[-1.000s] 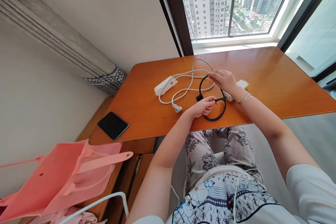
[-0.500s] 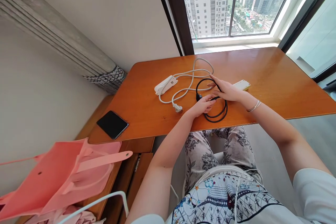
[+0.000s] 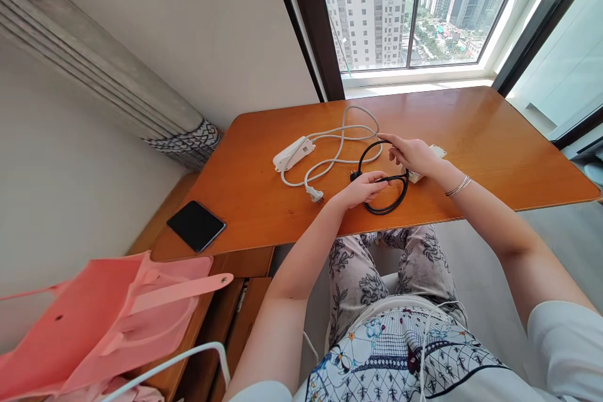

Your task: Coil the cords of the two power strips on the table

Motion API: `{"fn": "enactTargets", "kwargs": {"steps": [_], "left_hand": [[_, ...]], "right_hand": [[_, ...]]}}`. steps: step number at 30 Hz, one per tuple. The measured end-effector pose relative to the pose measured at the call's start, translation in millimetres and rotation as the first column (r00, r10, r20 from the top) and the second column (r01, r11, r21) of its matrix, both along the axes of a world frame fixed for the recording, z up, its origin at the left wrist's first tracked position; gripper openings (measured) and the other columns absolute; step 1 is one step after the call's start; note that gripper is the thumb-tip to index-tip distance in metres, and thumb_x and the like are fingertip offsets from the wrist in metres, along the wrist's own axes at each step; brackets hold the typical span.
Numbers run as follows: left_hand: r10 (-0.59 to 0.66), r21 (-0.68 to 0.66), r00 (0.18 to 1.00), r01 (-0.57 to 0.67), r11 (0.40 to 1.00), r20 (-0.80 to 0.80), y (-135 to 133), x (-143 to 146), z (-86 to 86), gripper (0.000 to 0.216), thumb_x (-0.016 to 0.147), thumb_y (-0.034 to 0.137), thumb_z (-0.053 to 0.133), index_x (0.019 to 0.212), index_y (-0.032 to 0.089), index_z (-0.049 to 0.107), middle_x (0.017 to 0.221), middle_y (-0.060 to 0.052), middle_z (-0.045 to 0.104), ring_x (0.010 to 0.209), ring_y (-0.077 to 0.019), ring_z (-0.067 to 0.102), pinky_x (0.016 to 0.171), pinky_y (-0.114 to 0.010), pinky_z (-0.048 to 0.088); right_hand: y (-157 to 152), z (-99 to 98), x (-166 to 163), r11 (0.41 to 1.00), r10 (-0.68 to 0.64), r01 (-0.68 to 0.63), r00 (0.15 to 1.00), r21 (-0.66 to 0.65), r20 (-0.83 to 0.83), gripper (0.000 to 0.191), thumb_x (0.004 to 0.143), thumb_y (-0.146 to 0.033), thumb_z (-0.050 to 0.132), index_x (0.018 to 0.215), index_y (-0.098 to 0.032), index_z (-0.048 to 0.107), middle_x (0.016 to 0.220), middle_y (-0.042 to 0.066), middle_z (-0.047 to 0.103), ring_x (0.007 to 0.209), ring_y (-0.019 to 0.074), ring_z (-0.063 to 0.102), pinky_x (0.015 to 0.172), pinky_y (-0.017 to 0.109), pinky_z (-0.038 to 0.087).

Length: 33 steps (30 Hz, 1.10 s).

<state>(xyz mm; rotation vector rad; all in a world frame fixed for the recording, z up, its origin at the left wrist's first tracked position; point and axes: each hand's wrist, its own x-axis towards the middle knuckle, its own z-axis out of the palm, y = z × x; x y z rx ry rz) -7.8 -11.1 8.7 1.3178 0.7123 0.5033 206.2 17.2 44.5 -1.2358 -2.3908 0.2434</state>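
A black cable lies coiled in loops on the orange wooden table. My left hand pinches the near side of the coil, close to its black plug. My right hand holds the far part of the loop between its fingers, lifted slightly off the table. Under my right wrist lies a white block, mostly hidden. To the left lies a white power strip with its white cord looped and its plug near the table's front.
A black phone rests on a lower wooden ledge at the left. A pink bag sits at the lower left. A window stands behind the table and a folded curtain at the left wall.
My right hand has moved round the black cable's loop, flattening over it and then lifting its far side. My left hand stays on the near side of the coil.
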Motion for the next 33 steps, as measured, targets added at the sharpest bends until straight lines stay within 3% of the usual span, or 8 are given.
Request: {"fn": "enactTargets", "kwargs": {"steps": [4,7,12,17,22,26,29,33], "left_hand": [[-0.002,0.061,0.998,0.006,0.998,-0.065,1,0,-0.6,0.046,0.077,0.054,0.079,0.098,0.016,0.062,0.056,0.011,0.033,0.045,-0.0052,0.025,0.045,-0.023,0.019],[0.060,0.315,0.989,-0.014,0.949,-0.137,-1,1,1.4,0.035,0.086,0.046,0.070,0.102,0.016,0.067,0.070,0.002,0.058,0.059,-0.0108,0.049,0.058,-0.026,0.042],[0.091,0.639,0.949,0.131,0.758,-0.302,-7,5,11.8,0.031,0.095,0.034,0.054,0.112,0.014,0.071,0.113,-0.010,0.075,0.106,-0.0252,0.066,0.100,-0.039,0.050],[0.212,0.784,0.870,0.265,0.561,-0.445,-17,14,16.3,0.029,0.099,0.027,0.048,0.113,0.016,0.071,0.117,-0.014,0.071,0.108,-0.0289,0.067,0.097,-0.042,0.053],[0.400,0.876,0.792,0.334,0.349,-0.461,-18,24,0.2,0.027,0.097,0.017,0.049,0.112,0.019,0.072,0.129,-0.017,0.063,0.116,-0.0307,0.064,0.093,-0.043,0.055],[0.497,0.956,0.817,0.230,0.182,-0.291,-15,27,-15.3,0.021,0.096,0.020,0.056,0.107,0.024,0.074,0.135,-0.013,0.065,0.134,-0.0293,0.053,0.116,-0.051,0.039],[0.546,0.973,0.805,0.172,0.157,-0.230,-16,27,-17.7,0.018,0.092,0.020,0.063,0.103,0.028,0.075,0.136,-0.011,0.065,0.139,-0.0293,0.050,0.122,-0.056,0.028],[0.604,0.978,0.770,0.146,0.149,-0.207,-20,27,-10.4,0.015,0.092,0.019,0.063,0.097,0.028,0.074,0.141,-0.010,0.063,0.144,-0.0300,0.045,0.124,-0.058,0.022]], "right_hand": [[-2,-6.2,-6,1.000,0.008,-0.008,0.998,0.005,0.059,0.052,0.106,-0.028,0.040,0.157,-0.019,0.041,0.081,0.001,0.076,0.066,0.0165,0.068,0.067,0.024,0.044],[-1,-6.8,-8,1.000,-0.009,0.008,0.997,0.005,0.073,0.054,0.106,-0.031,0.041,0.159,-0.018,0.041,0.077,0.002,0.076,0.065,0.0181,0.067,0.067,0.025,0.043],[0,5.3,-13,0.999,0.011,-0.010,1.000,0.039,-0.029,0.044,0.106,-0.033,0.044,0.145,-0.020,0.060,0.098,0.008,0.078,0.080,0.0197,0.071,0.076,0.028,0.045],[2,18.0,-25,0.978,0.083,-0.114,0.982,-0.175,-0.172,0.033,0.104,-0.037,0.049,0.112,-0.017,0.074,0.077,0.003,0.071,0.069,0.0160,0.062,0.071,0.028,0.044],[7,26.9,-37,0.842,0.046,-0.256,0.911,-0.474,-0.410,0.041,0.101,-0.043,0.053,0.072,-0.017,0.065,0.067,0.001,0.064,0.057,0.0113,0.052,0.060,0.026,0.044],[4,39.2,-43,0.714,0.065,-0.387,0.867,-0.583,-0.495,0.040,0.100,-0.047,0.055,0.080,-0.017,0.073,0.080,0.003,0.074,0.074,0.0154,0.065,0.075,0.029,0.054],[0,43.5,-45,0.642,-0.009,-0.410,0.841,-0.647,-0.541,0.052,0.103,-0.056,0.045,0.091,-0.016,0.077,0.095,0.007,0.078,0.092,0.0187,0.070,0.088,0.030,0.056],[5,33.7,-46,0.719,-0.248,-0.312,0.720,-0.621,-0.648,0.056,0.103,-0.062,0.039,0.115,-0.017,0.071,0.114,0.011,0.074,0.104,0.0201,0.069,0.091,0.031,0.055]]}}
